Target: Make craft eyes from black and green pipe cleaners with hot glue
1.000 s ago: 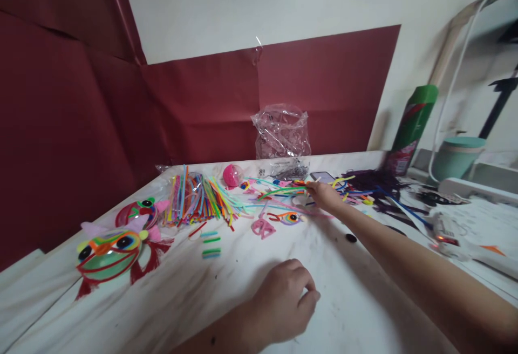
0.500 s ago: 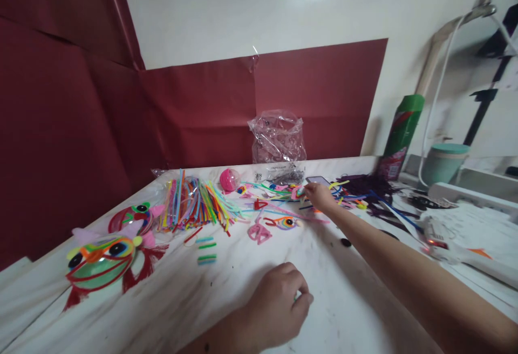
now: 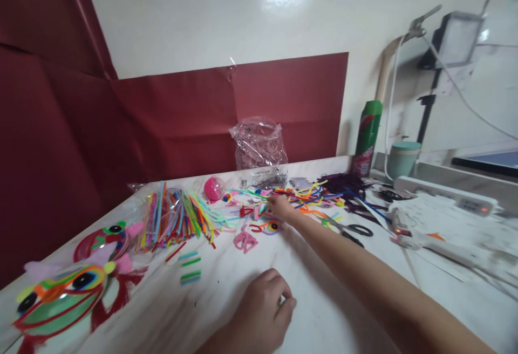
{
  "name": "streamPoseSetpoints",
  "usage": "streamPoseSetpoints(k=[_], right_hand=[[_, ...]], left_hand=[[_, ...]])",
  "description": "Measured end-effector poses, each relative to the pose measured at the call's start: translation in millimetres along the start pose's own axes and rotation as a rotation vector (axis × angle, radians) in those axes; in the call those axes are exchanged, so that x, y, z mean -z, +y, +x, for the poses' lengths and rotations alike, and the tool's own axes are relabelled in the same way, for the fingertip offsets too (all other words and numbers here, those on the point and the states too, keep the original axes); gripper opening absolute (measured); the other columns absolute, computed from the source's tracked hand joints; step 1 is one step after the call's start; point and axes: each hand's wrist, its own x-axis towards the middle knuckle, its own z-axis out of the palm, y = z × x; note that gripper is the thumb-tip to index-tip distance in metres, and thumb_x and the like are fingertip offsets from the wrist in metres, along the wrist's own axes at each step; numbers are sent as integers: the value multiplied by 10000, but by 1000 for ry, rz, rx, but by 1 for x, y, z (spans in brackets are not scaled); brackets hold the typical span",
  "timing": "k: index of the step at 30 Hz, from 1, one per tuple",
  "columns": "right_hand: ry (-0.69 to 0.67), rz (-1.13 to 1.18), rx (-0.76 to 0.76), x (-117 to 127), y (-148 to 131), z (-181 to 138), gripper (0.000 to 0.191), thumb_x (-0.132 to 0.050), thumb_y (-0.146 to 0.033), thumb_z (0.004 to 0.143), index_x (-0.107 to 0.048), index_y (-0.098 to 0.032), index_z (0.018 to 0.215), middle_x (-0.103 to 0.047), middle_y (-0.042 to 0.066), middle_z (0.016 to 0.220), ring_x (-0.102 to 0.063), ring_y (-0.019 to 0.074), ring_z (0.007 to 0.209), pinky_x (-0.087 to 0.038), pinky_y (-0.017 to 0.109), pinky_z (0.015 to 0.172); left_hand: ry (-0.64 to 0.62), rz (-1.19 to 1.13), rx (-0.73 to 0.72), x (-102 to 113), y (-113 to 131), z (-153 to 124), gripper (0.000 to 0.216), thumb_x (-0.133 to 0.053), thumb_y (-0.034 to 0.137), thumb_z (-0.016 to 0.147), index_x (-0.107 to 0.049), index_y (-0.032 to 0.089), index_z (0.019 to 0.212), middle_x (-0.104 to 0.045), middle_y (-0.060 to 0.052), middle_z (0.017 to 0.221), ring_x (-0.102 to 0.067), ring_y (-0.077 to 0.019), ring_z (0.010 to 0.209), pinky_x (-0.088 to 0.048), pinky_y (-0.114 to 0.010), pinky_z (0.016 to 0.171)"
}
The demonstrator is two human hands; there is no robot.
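My left hand point(image 3: 263, 311) rests low at the front of the white marbled table, its fingers curled in. A tiny greenish bit shows between thumb and forefinger, too small to name. Farther back, my right hand point(image 3: 280, 207) is closed with fingertips down among loose pipe cleaners point(image 3: 307, 198). A small pink fuzzy piece point(image 3: 256, 212) shows at its fingertips. Just below lies a rainbow-ringed eye point(image 3: 272, 227) of bent pipe cleaners. To the left are a red triangle point(image 3: 245, 211) and a pink coiled shape point(image 3: 245, 242). Short blue and green cut pieces point(image 3: 190, 277) lie left of my left hand.
A bundle of pipe cleaners point(image 3: 178, 216) and two decorated masks point(image 3: 60, 311) are at left. Behind stand a pink ball point(image 3: 212, 188) and a clear plastic bag point(image 3: 259, 143). Scissors point(image 3: 348, 230), a glue gun point(image 3: 408, 235), a power strip point(image 3: 449, 197) and a green bottle point(image 3: 366, 138) are at right.
My right hand has moved left and slightly nearer, bringing the pink piece beside the red triangle. My left hand keeps its curled pose. The view has turned right, showing the scissors.
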Motion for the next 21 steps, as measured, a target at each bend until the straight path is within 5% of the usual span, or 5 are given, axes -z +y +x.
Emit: streamPoseSetpoints(k=[3, 11, 21], right_hand=[[22, -69, 7, 17, 15, 2, 289, -513, -322, 869, -535, -179, 1119, -550, 61, 1140, -566, 195, 946, -487, 388, 786], [24, -322, -29, 89, 112, -1, 293, -512, -315, 871, -527, -178, 1129, -546, 71, 1149, -565, 189, 948, -485, 393, 791], [-25, -389, 104, 51, 110, 7, 291, -516, -314, 869, -530, -178, 1125, -546, 75, 1148, -564, 187, 951, -483, 389, 796]], left_hand=[[-3, -5, 0, 1, 1, 1, 105, -503, 73, 726, -512, 166, 677, -556, -30, 745, -513, -150, 720, -359, -250, 633], [-53, -13, 14, -1, 7, 0, 98, -510, 74, 704, -519, 164, 666, -554, -34, 732, -509, -147, 693, -365, -248, 613], [-70, -4, -17, -1, 2, 4, 142, -501, 20, 655, -489, 161, 636, -531, -17, 688, -499, -127, 648, -345, -225, 581]])
